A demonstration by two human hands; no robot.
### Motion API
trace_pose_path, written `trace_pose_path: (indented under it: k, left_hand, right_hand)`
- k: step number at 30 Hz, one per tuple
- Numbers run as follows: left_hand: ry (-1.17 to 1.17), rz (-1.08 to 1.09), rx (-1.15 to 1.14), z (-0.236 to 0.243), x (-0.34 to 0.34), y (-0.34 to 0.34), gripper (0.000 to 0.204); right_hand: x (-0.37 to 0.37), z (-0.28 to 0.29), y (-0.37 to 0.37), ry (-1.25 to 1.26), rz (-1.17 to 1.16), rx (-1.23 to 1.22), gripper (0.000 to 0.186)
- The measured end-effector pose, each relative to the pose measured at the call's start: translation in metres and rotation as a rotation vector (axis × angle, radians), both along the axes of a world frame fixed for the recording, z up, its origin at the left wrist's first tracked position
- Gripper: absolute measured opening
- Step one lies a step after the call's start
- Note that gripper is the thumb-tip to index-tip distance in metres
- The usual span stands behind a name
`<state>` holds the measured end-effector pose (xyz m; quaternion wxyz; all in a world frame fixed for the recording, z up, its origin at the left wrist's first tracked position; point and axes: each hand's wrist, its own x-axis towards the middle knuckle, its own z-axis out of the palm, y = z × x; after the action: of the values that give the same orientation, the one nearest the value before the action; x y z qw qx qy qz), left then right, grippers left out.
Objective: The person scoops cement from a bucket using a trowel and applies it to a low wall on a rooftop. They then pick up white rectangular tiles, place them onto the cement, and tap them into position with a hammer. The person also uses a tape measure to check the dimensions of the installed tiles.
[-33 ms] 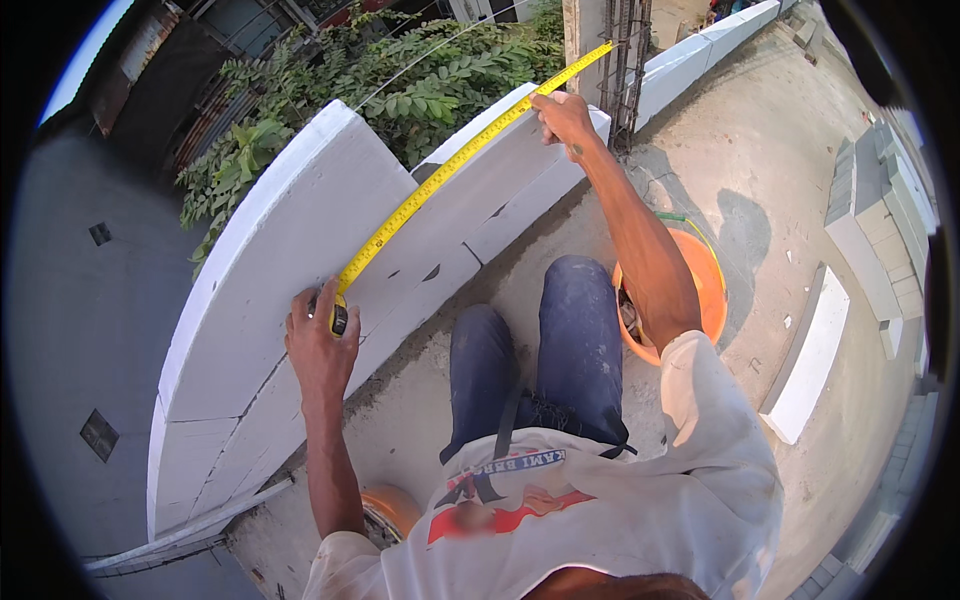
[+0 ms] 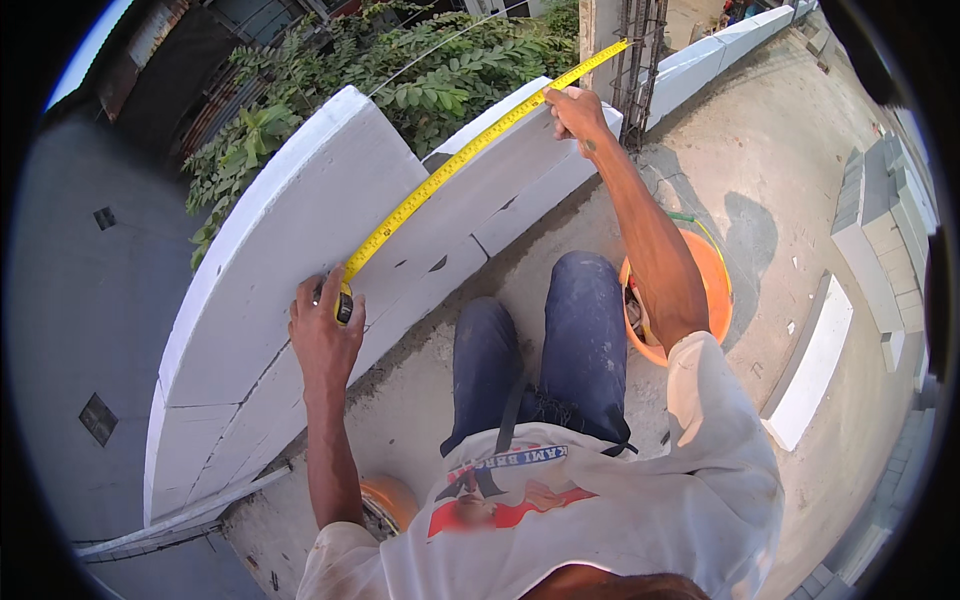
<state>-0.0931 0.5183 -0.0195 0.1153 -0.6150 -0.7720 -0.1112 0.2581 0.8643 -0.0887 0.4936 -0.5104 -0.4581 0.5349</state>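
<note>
A yellow tape measure (image 2: 447,172) stretches along the face of a low wall of white blocks (image 2: 280,255). My left hand (image 2: 328,335) is closed around its black-and-yellow case, against the taller part of the wall. Farther along, my right hand (image 2: 577,115) pinches the blade near the top of the lower block course. Past those fingers the blade runs on, its end reaching upright steel reinforcing bars (image 2: 637,75). Thin joints and a few dark chipped spots mark the blocks.
An orange bucket (image 2: 714,285) with things inside stands under my right forearm; a second orange bucket (image 2: 392,497) is partly hidden by my left arm. One loose white block (image 2: 808,365) lies on the concrete floor at right, near stacked blocks (image 2: 875,245). Leafy plants (image 2: 440,85) grow behind the wall.
The whole scene has shifted slightly to the right in view. Both hands keep their grip on the tape measure, and its extended length looks the same.
</note>
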Motion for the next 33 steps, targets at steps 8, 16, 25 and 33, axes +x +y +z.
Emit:
trace_pose_path:
  k: [8, 16, 25, 33]
  left_hand:
    - [-0.028, 0.012, 0.004, 0.002, -0.003, -0.003, 0.054]
    - [-0.066, -0.053, 0.041, 0.0, 0.001, 0.0, 0.054]
    - [-0.938, -0.081, -0.477, -0.085, -0.004, -0.086, 0.073]
    - [-1.112, -0.084, -0.599, -0.156, 0.039, -0.111, 0.094]
  right_hand:
    - [-0.005, -0.006, 0.007, 0.021, 0.025, 0.018, 0.035]
    - [0.005, -0.006, 0.005, 0.06, 0.018, 0.076, 0.033]
    - [-0.007, -0.053, -0.163, 0.572, -0.08, 0.058, 0.024]
    - [-0.096, -0.146, -0.339, 0.385, 0.452, -0.408, 0.029]
